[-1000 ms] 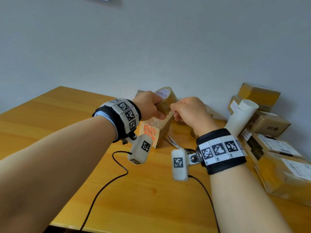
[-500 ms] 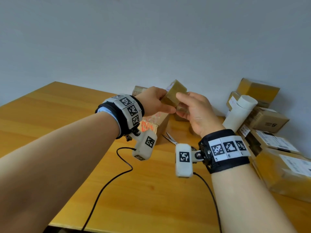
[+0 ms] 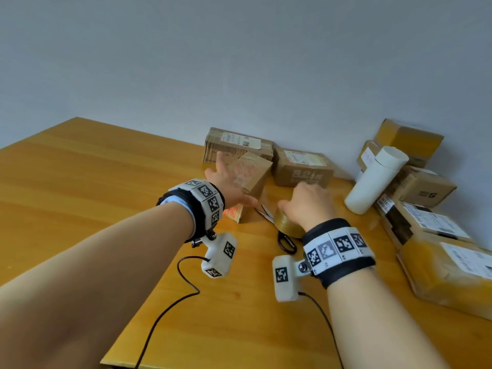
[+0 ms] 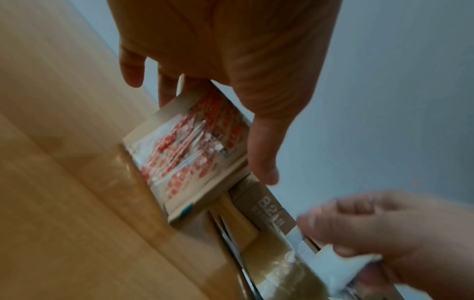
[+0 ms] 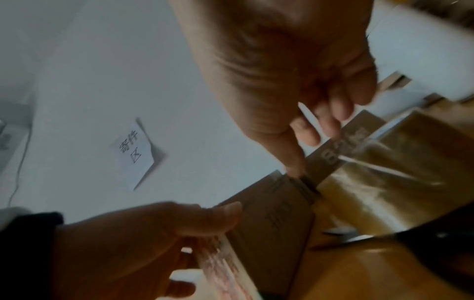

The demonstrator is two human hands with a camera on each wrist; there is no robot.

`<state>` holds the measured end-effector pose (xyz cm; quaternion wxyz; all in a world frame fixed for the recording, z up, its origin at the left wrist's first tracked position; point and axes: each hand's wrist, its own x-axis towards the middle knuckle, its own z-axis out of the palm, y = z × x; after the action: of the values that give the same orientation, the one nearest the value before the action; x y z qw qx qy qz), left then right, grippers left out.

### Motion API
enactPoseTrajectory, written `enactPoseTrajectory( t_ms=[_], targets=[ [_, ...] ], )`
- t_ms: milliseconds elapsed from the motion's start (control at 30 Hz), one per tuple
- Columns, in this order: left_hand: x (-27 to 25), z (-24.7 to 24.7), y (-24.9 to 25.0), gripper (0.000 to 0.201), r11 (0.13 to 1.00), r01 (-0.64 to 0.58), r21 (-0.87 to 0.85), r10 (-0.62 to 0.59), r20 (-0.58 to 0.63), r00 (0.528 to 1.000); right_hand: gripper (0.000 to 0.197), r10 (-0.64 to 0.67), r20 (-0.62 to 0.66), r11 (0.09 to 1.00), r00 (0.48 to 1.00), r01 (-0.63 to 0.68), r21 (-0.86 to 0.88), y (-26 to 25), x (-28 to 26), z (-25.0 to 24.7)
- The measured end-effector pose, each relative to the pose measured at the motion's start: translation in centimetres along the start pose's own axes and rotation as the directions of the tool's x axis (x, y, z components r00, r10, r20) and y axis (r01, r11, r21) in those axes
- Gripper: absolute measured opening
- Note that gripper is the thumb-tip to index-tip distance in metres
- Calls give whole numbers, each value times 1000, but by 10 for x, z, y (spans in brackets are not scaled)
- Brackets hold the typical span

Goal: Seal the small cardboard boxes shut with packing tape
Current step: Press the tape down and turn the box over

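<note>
Left hand (image 3: 226, 179) touches printed cardboard box (image 3: 249, 179); right hand (image 3: 308, 206) covers glossy tape roll (image 3: 286, 222).

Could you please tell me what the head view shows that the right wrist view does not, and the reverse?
Only the head view shows the white cardboard tube leaning on stacked brown boxes and the black cables on the wooden table. Only the right wrist view shows a white handwritten paper note on the wall. Both show the left hand at the red-printed small cardboard box and the right hand over the brown packing tape roll.
</note>
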<state>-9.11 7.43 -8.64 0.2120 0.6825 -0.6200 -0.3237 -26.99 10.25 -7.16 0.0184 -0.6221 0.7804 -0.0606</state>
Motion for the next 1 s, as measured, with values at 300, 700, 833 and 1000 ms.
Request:
enactPoseTrajectory(
  t_ms=[300, 700, 833, 1000],
  targets=[
    [0, -33, -30, 157, 977, -211, 17, 206, 158, 966, 43, -176, -166, 933, 970, 219, 286, -67, 25, 15],
    [6, -54, -54, 157, 963, -266, -32, 265, 266, 927, 49, -168, -19, 983, 986, 169, 69, -142, 22, 31],
    [10, -53, -60, 152, 970, -232, -74, 243, 278, 929, 54, -156, 53, 988, 986, 157, -12, -144, 29, 30],
    [12, -55, -62, 148, 978, -193, -84, 210, 297, 931, 59, -167, 43, 983, 985, 170, -73, -143, 35, 29]
  ],
)
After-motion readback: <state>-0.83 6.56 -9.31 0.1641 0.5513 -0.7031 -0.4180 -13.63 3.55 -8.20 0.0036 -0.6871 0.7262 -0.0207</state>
